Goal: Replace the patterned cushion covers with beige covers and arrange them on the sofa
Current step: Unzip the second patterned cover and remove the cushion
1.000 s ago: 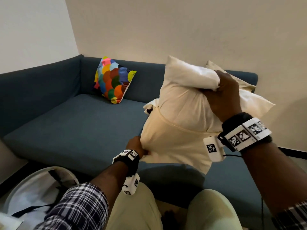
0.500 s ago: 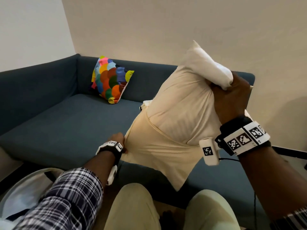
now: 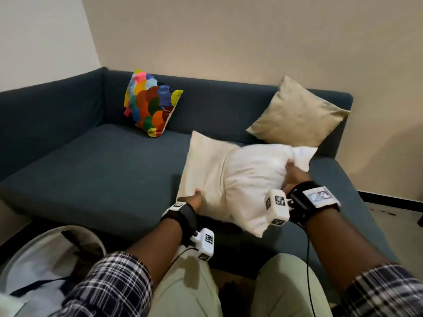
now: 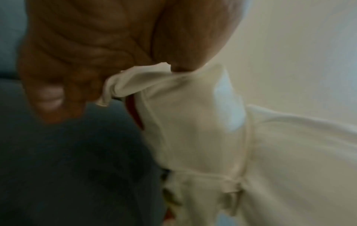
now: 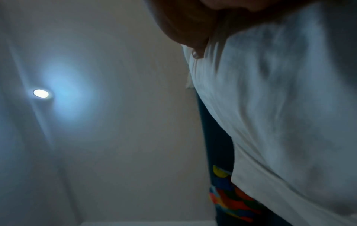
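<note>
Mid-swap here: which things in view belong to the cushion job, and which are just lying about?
Job:
white cushion insert, half inside beige fabric cover
left hand, right hand
multicoloured patterned cushion
finished beige cushion
dark blue sofa

Lying about:
white bag with black straps

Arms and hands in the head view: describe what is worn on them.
Both forearms come out of dark plaid sleeves. The left hand and right hand are bare. Each wrist carries a black band with square-coded white tags, a white camera block, and a thin black cable.

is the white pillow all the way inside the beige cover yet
No, only partly in. The white pillow bulges out of the beige cover, whose edge the left hand pinches while the right hand grips the pillow.
</note>
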`<state>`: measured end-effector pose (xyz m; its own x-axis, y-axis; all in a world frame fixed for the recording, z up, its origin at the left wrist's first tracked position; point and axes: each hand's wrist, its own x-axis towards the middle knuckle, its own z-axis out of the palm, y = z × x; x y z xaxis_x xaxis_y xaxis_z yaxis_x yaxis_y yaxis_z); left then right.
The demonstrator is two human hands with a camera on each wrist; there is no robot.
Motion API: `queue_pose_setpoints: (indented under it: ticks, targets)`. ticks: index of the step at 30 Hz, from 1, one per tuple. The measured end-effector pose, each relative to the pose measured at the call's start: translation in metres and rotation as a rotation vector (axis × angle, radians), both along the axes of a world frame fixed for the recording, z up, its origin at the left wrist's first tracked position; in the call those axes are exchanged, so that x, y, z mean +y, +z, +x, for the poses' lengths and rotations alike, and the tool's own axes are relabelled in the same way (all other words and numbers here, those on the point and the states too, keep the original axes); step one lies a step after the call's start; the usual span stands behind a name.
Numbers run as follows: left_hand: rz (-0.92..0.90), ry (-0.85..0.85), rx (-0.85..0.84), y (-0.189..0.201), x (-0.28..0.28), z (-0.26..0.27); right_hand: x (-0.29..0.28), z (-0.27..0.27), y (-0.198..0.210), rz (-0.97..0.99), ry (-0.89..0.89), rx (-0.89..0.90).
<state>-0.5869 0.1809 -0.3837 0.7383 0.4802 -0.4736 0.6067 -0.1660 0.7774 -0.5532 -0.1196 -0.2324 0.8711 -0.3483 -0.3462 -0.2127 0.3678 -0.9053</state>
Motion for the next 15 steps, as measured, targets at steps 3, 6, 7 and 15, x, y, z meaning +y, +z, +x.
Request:
queue_pose_setpoints:
  ticks: [3,6,7,15]
  targets:
    - [-0.277,0.086,0.080,0.020,-0.023,-0.032,-0.002,-0.015,-0.028,-0.138,0.069,0.099]
    - [-0.527,0.155,0.082,0.056,-0.051,-0.060,-0.033,0.038,-0.110,-0.159,0.007,0.107]
    - [-0.568,0.205,0.071,0.054,-0.055,-0.061,-0.033,0.039,-0.116,-0.169,-0.003,0.147]
    - [-0.281,0.453,-0.093,-0.068,-0.033,0.017,0.028,-0.086,-0.044,-0.162,0.270,0.330]
